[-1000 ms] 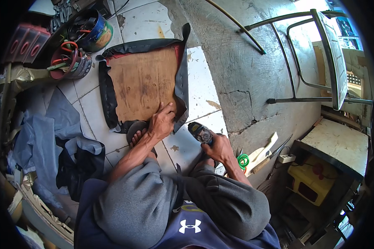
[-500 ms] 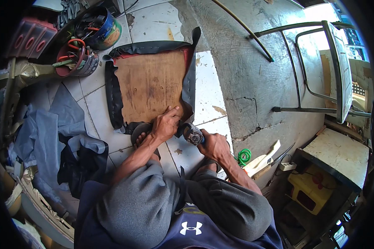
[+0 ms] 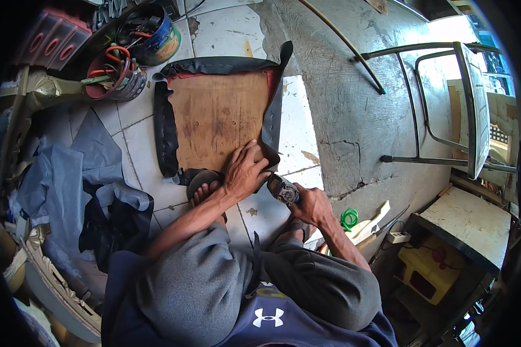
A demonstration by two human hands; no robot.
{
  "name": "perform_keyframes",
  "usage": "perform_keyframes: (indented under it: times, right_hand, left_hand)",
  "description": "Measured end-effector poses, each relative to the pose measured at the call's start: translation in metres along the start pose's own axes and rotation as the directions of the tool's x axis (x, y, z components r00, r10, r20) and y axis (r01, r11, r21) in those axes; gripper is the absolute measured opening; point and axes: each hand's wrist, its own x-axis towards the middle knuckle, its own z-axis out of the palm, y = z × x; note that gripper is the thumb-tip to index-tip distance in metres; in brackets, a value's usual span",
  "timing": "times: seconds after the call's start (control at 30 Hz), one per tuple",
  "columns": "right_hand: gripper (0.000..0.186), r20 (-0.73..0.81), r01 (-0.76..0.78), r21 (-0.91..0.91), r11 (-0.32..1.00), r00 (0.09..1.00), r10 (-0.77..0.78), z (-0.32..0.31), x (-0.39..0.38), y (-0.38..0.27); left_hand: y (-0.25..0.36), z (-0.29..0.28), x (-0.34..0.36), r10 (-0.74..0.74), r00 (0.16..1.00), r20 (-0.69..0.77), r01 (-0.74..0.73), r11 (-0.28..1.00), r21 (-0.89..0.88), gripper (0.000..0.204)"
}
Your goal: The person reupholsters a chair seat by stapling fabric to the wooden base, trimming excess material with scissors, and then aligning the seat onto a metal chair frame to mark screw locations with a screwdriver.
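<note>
Two hands | left hand (image 3: 244, 173) fingers spread on board (image 3: 217, 118) | right hand (image 3: 310, 203) gripping stapler (image 3: 282, 188), nose toward board

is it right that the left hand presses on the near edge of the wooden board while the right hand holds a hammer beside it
Not quite. The head view shows the right hand gripping a small dark stapler-like tool, not a hammer. The rest holds: the left hand presses on the near edge of the wooden board, with the tool just beside it.
</note>
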Motion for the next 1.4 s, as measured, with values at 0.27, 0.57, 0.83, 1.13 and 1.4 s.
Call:
perform_keyframes:
  times: [0.27, 0.57, 0.83, 1.13, 1.4]
  right_hand:
    - [0.040, 0.006, 0.050, -0.018, 0.999, 0.999, -0.050, -0.011, 0.010, 0.003]
    - [0.039, 0.096, 0.083, -0.102, 0.991, 0.993, -0.074, -0.010, 0.023, 0.010]
    - [0.044, 0.006, 0.060, -0.054, 0.997, 0.998, -0.059, -0.016, 0.016, 0.032]
    - [0.040, 0.040, 0.114, -0.128, 0.985, 0.993, -0.110, -0.018, 0.035, 0.021]
    - [0.034, 0.003, 0.137, -0.104, 0.985, 0.991, -0.137, -0.026, 0.046, 0.024]
  left_hand:
    - [-0.031, 0.019, -0.015, -0.108, 0.991, 0.077, 0.122, 0.968, -0.219, 0.036]
    - [-0.031, 0.017, -0.012, -0.072, 0.997, 0.010, 0.073, 0.982, -0.173, 0.042]
    - [-0.031, 0.012, 0.003, -0.043, 0.992, -0.118, 0.021, 0.984, -0.177, 0.016]
    - [-0.027, 0.010, 0.008, -0.032, 0.993, -0.111, 0.006, 0.974, -0.226, 0.010]
    - [-0.029, 0.012, 0.003, -0.033, 0.994, -0.103, 0.009, 0.974, -0.225, 0.011]
